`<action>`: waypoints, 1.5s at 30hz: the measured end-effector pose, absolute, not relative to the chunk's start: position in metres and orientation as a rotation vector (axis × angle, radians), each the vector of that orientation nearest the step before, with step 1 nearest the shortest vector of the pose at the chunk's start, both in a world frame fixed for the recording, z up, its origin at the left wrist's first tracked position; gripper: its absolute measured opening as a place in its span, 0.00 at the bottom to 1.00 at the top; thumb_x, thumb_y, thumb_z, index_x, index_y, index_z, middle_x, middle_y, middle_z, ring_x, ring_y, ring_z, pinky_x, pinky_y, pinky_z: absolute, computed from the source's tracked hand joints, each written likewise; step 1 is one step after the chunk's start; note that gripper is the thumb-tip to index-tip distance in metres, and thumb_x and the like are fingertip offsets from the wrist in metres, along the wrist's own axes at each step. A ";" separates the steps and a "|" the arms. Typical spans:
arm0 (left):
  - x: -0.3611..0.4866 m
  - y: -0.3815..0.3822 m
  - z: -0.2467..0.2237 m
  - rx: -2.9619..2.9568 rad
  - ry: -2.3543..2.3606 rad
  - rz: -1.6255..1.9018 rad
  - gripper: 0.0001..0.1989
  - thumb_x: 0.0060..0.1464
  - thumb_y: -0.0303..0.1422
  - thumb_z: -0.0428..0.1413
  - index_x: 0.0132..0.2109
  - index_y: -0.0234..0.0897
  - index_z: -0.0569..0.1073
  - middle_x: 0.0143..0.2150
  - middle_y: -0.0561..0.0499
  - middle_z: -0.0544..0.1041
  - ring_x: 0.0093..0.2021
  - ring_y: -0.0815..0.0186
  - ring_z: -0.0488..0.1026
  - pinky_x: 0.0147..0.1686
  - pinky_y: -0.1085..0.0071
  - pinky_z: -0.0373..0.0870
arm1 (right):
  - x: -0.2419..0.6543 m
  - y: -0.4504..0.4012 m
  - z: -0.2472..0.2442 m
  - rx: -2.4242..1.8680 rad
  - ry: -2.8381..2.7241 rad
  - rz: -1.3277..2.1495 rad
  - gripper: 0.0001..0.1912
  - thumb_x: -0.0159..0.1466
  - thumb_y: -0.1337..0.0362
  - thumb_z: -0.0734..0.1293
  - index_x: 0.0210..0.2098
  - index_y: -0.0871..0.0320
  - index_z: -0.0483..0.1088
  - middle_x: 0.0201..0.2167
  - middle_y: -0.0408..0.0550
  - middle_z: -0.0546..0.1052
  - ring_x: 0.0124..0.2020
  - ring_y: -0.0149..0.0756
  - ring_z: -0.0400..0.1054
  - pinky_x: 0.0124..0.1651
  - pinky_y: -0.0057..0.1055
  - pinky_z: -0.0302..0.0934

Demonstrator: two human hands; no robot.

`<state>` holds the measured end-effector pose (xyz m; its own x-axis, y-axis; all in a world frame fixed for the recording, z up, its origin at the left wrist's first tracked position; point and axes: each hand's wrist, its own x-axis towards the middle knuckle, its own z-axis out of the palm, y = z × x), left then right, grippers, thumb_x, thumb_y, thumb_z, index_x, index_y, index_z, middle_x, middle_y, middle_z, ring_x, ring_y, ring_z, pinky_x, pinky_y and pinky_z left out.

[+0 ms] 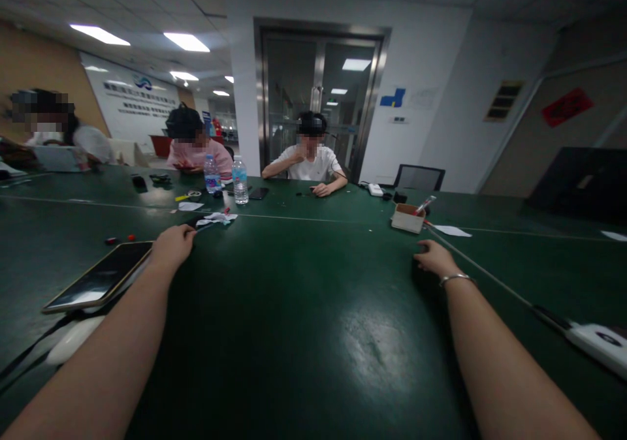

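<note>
My left hand [172, 249] reaches over the dark green table [304, 296], with thumb and fingers pressed together. A thin, pale thing shows at its fingertips, too small to name. Just beyond lie some crumpled white papers [213, 219]. Beside my left forearm is a tablet [105, 275] with a dark screen. My right hand [435, 258], below a bracelet [458, 278], rests low over the table with its fingers loosely bent and apart. Nothing shows in it. Close behind it stands a small open cardboard box [407, 220] with a pen-like item sticking out.
Two water bottles [240, 180] stand at the far left of centre. A person in a white shirt [313, 159] sits opposite; others sit farther left. A white power strip [600, 345] and its cable lie at right. A white rounded object [73, 341] with straps lies near left.
</note>
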<state>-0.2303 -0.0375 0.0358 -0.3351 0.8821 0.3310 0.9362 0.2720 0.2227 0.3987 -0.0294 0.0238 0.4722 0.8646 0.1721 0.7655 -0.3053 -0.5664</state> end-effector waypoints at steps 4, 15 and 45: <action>-0.231 -0.047 0.032 -1.636 -2.396 -0.589 0.21 0.58 0.42 0.41 0.49 0.39 0.71 0.48 0.43 0.73 0.44 0.55 0.69 0.37 0.65 0.64 | 0.315 -0.010 0.025 -1.829 -1.477 0.646 0.24 0.53 0.76 0.67 0.50 0.64 0.66 0.29 0.48 0.74 0.15 0.24 0.65 0.18 0.20 0.60; -0.237 -0.046 0.026 -1.549 -2.445 -0.630 0.21 0.59 0.38 0.41 0.51 0.37 0.70 0.50 0.40 0.71 0.48 0.52 0.68 0.42 0.61 0.65 | 0.212 0.015 -0.011 -1.545 -1.674 0.346 0.18 0.52 0.70 0.69 0.44 0.59 0.72 0.38 0.49 0.77 0.40 0.35 0.71 0.45 0.32 0.64; -0.006 -0.010 0.062 -2.839 -1.619 -1.047 0.23 0.50 0.37 0.56 0.55 0.40 0.69 0.49 0.44 0.71 0.40 0.64 0.72 0.44 0.69 0.67 | 0.169 0.000 -0.001 -1.294 -1.735 0.807 0.11 0.54 0.66 0.71 0.37 0.60 0.71 0.34 0.46 0.74 0.13 0.19 0.64 0.13 0.18 0.54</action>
<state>-0.0056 -0.0100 0.0618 0.3818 0.8516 0.3591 0.6771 -0.5222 0.5185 0.1691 0.0002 -0.0011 -0.1485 0.9624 0.2273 0.4463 0.2703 -0.8531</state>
